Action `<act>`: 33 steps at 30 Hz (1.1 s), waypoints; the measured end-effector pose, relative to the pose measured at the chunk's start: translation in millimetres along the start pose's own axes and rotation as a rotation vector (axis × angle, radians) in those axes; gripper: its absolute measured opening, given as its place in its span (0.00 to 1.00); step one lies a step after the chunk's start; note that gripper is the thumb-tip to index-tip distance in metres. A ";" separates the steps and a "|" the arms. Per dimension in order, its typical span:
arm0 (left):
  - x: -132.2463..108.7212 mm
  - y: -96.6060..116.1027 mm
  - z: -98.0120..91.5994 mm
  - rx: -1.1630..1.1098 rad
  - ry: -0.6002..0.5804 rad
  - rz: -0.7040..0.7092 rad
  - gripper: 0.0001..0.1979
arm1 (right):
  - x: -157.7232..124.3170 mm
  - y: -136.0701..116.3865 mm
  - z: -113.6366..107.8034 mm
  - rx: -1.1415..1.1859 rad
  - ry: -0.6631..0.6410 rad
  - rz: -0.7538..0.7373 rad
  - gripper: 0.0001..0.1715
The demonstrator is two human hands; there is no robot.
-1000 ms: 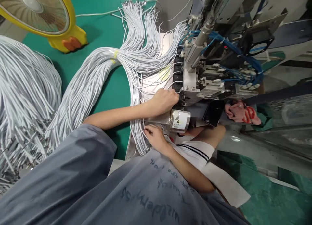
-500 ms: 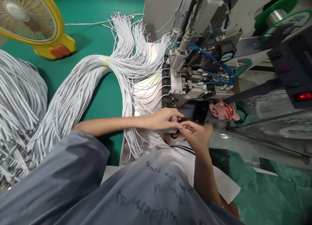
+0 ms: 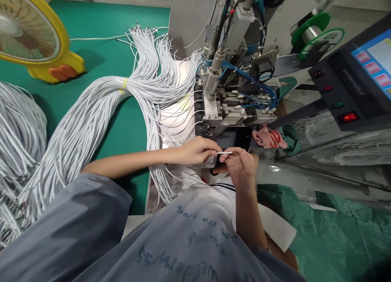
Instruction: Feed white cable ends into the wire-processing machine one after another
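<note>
Left hand and right hand now meeting at a white wire
Both are pinching it, having left the machine and cable bundle respectively.

Grn tbl w/ fan, cables

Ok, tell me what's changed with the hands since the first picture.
The left hand has drawn back from the machine toward the body. The right hand has left the loose wires, moving forward and rightward to meet it. Fingertips of both now pinch a thin white piece, seemingly wire. The yellow fan and tied bundle stayed on the table.
</note>
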State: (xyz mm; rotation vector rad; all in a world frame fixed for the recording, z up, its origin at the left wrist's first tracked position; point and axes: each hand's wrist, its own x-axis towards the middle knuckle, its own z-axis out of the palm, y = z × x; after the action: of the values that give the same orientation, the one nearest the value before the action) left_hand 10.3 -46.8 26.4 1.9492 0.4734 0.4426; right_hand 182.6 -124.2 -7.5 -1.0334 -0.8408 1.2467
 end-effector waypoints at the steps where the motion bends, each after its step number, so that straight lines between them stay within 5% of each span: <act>1: 0.0 -0.4 0.0 0.004 -0.002 0.001 0.13 | 0.6 -0.2 -0.3 -0.011 -0.001 0.013 0.19; 6: -0.4 -3.5 2.1 -0.037 0.008 0.003 0.13 | 2.5 3.4 0.4 -0.081 0.006 0.017 0.16; 12: -0.2 -2.8 8.7 -0.173 0.050 -0.022 0.11 | -1.5 10.3 6.3 -0.365 0.104 -0.243 0.08; 18: -0.2 -13.3 9.0 0.176 0.178 0.096 0.10 | -8.7 -7.0 14.7 -0.795 0.217 -0.308 0.06; 23: 0.8 -16.7 8.3 0.111 0.197 0.070 0.08 | -2.7 -9.6 13.4 -0.656 0.126 -0.196 0.07; 28: 1.9 -14.0 12.7 -0.156 0.229 -0.063 0.07 | -3.6 6.0 19.2 -0.461 0.196 -0.247 0.08; 33: 1.0 -20.9 12.2 -0.033 0.234 0.058 0.07 | -2.3 -2.8 12.9 -0.603 0.140 -0.210 0.09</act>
State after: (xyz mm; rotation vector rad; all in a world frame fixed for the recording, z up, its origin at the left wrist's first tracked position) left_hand 14.6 -47.5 2.7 1.8920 0.5558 0.7160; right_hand 171.2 -124.6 -0.5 -1.4460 -1.2176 0.7406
